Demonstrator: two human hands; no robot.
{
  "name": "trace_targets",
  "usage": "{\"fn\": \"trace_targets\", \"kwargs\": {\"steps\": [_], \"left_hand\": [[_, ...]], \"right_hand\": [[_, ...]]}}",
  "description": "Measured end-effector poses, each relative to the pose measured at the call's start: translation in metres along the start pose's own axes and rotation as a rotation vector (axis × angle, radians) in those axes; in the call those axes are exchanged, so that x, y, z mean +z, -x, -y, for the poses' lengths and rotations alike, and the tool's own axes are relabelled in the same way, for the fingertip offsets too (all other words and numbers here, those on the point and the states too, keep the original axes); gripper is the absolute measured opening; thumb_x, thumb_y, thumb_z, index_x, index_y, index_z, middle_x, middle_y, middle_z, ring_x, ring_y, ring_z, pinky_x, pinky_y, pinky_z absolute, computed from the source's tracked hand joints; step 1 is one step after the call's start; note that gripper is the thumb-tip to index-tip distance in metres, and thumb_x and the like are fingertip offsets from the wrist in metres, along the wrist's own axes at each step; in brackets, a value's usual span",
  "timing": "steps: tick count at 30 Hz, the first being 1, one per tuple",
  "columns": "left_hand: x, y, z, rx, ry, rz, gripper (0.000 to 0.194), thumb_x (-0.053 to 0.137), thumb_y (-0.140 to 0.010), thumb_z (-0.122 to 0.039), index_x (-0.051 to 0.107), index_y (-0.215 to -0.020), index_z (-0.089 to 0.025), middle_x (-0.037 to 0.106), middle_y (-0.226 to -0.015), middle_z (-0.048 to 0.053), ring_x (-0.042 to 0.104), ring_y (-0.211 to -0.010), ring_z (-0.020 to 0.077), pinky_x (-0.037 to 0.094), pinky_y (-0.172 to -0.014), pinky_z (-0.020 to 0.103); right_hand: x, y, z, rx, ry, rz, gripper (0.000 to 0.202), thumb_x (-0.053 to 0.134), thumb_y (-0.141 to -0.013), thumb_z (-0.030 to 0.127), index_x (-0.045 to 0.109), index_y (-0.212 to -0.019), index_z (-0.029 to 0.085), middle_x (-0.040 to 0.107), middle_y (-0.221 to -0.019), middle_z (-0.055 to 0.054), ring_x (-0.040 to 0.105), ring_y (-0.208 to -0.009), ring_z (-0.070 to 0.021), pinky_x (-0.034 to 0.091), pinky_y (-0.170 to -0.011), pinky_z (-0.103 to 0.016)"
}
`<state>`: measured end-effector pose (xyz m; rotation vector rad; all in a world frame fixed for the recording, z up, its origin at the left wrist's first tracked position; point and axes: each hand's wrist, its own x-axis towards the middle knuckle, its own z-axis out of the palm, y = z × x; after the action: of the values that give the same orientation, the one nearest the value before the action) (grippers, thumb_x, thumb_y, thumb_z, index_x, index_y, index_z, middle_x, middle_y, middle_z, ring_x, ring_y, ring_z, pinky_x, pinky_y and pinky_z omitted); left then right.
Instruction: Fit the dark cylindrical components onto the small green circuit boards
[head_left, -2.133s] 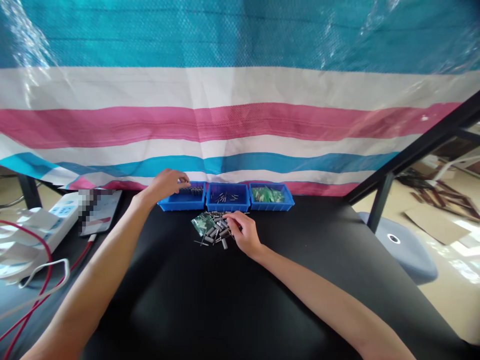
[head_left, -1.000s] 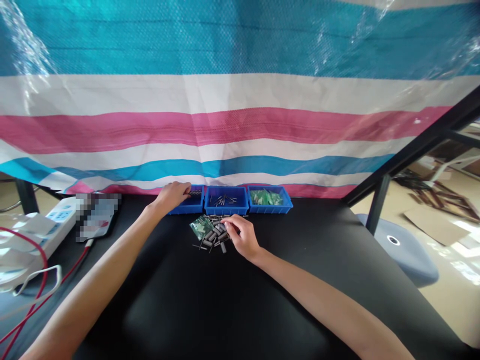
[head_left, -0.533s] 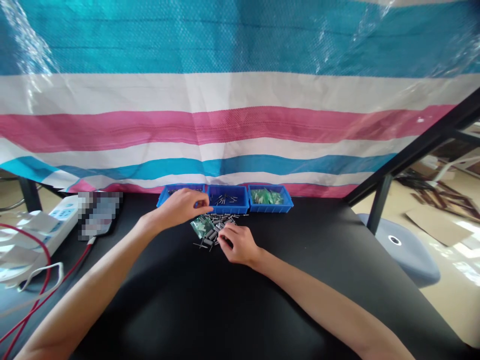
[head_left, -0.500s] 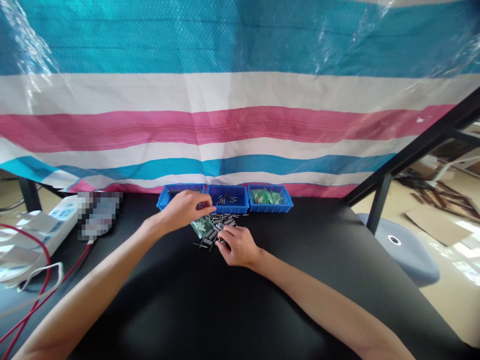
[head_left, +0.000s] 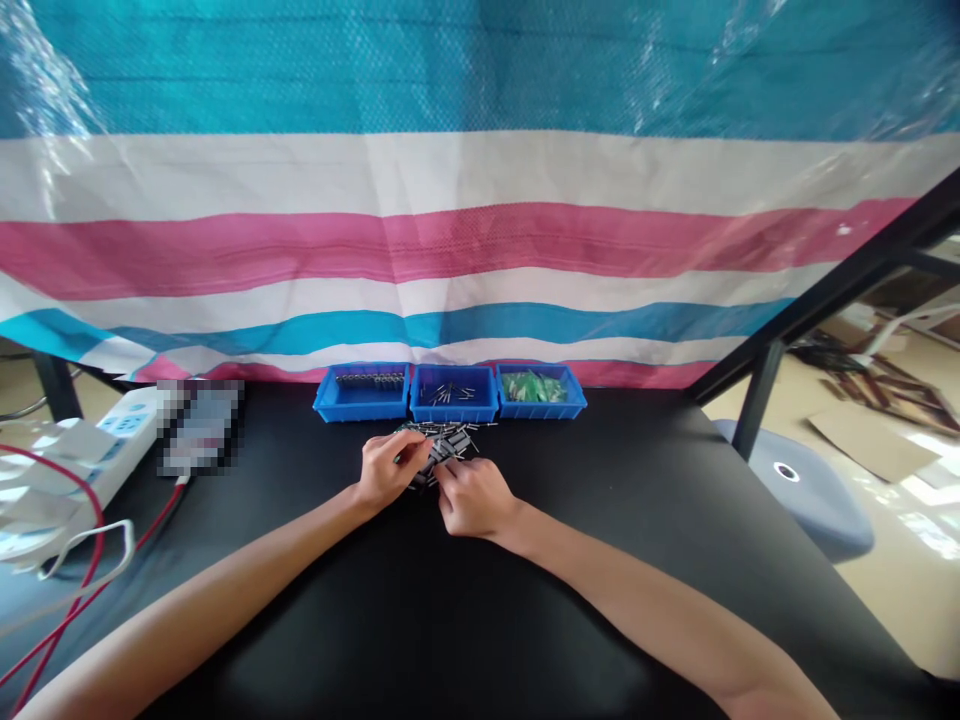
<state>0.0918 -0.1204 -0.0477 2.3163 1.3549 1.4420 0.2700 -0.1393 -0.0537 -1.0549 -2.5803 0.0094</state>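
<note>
A pile of small metal and dark parts (head_left: 452,442) lies on the black table, in front of three blue bins. My left hand (head_left: 388,466) is at the pile's left side, its thumb and fingers pinched together over the parts. On the near right side, my right hand (head_left: 474,495) has its fingers closed at the edge of the pile. Anything between the fingertips of either hand is too small to make out. The left bin (head_left: 361,411) holds a row of small metal pieces, the middle bin (head_left: 453,412) a few thin pins, and the right bin (head_left: 541,410) green packets.
A white power strip (head_left: 124,425) with plugs and red and white cables lies at the left, beside a blurred device (head_left: 201,428). A striped sheet (head_left: 465,240) hangs behind the bins. A grey stool (head_left: 814,500) stands beyond the table's right edge.
My left hand has moved down and nearer from in front of the left bin to the pile, uncovering that bin. My right hand has stayed nearly in place, its fingers at the pile.
</note>
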Motion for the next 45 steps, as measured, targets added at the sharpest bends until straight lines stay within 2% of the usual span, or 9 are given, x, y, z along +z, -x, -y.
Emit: {"fn": "trace_targets", "kwargs": {"steps": [4,7,10,14,18,24,29,38,45], "left_hand": [[0.001,-0.002,-0.001,-0.071,0.035,0.004,0.019,0.058,-0.087,-0.030,0.062,-0.074,-0.017,0.056,-0.055,-0.003,0.046,-0.047,0.0070,0.041,-0.051,0.019],[0.001,-0.003,0.000,-0.080,0.069,0.027,0.019,0.058,-0.088,-0.030,0.062,-0.075,-0.016,0.058,-0.058,-0.002,0.047,-0.049,0.0069,0.041,-0.052,0.018],[0.001,-0.003,0.001,-0.098,0.109,0.058,0.016,0.056,-0.089,-0.029,0.062,-0.082,-0.016,0.060,-0.064,-0.001,0.049,-0.052,0.0072,0.041,-0.053,0.018],[0.002,-0.006,0.002,-0.107,0.122,0.094,0.017,0.052,-0.092,-0.028,0.062,-0.099,-0.018,0.062,-0.077,0.002,0.051,-0.058,0.0088,0.043,-0.058,0.020],[0.003,-0.010,0.002,-0.086,0.146,0.164,0.020,0.052,-0.092,-0.026,0.062,-0.107,-0.020,0.063,-0.090,0.004,0.051,-0.061,0.0088,0.045,-0.061,0.021],[0.005,-0.008,0.006,-0.014,0.163,0.164,0.016,0.056,-0.091,-0.026,0.064,-0.104,-0.019,0.064,-0.095,0.005,0.055,-0.068,0.0091,0.046,-0.063,0.020],[0.006,-0.006,0.007,-0.031,0.158,0.128,0.011,0.061,-0.088,-0.026,0.061,-0.094,-0.017,0.063,-0.090,0.003,0.052,-0.059,0.0066,0.044,-0.058,0.019],[0.005,-0.007,0.006,0.025,0.216,0.083,0.007,0.064,-0.086,-0.022,0.063,-0.089,-0.016,0.063,-0.087,0.003,0.053,-0.061,0.0068,0.045,-0.056,0.018],[0.005,-0.006,0.007,0.017,0.229,0.028,0.006,0.065,-0.084,-0.021,0.066,-0.087,-0.016,0.064,-0.086,0.004,0.056,-0.065,0.0085,0.046,-0.058,0.019]], "right_hand": [[-0.002,-0.001,-0.003,0.037,-0.096,-0.158,0.013,0.054,-0.077,0.016,0.066,-0.081,0.015,0.067,-0.069,-0.007,0.062,-0.058,-0.0181,0.044,-0.057,-0.028],[-0.011,-0.007,-0.006,0.103,-0.284,-0.304,0.020,0.049,-0.083,0.014,0.067,-0.091,0.016,0.070,-0.078,-0.007,0.065,-0.066,-0.0177,0.048,-0.062,-0.027],[-0.018,-0.017,-0.008,0.230,-0.518,-0.419,0.019,0.048,-0.090,0.018,0.066,-0.096,0.018,0.072,-0.088,-0.006,0.068,-0.074,-0.0171,0.051,-0.070,-0.026],[-0.017,-0.021,-0.010,0.357,-0.718,-0.482,0.015,0.054,-0.092,0.027,0.065,-0.098,0.019,0.072,-0.078,-0.003,0.068,-0.067,-0.0161,0.052,-0.065,-0.025],[-0.010,-0.015,-0.013,0.341,-0.719,-0.540,0.015,0.055,-0.092,0.028,0.066,-0.095,0.019,0.071,-0.087,-0.006,0.067,-0.072,-0.0167,0.053,-0.070,-0.027],[-0.005,-0.013,-0.013,0.320,-0.811,-0.552,0.015,0.056,-0.091,0.026,0.066,-0.099,0.019,0.070,-0.092,-0.006,0.067,-0.073,-0.0160,0.055,-0.071,-0.027],[-0.003,-0.013,-0.014,0.381,-0.890,-0.573,0.014,0.057,-0.090,0.026,0.066,-0.100,0.019,0.070,-0.087,-0.005,0.068,-0.064,-0.0148,0.056,-0.066,-0.027],[-0.003,-0.014,-0.016,0.378,-0.948,-0.475,0.016,0.059,-0.090,0.029,0.066,-0.100,0.019,0.072,-0.086,-0.005,0.069,-0.065,-0.0164,0.057,-0.063,-0.027],[-0.002,-0.015,-0.016,0.347,-0.940,-0.460,0.018,0.060,-0.089,0.027,0.068,-0.102,0.019,0.073,-0.091,-0.006,0.069,-0.062,-0.0160,0.058,-0.064,-0.028]]}}
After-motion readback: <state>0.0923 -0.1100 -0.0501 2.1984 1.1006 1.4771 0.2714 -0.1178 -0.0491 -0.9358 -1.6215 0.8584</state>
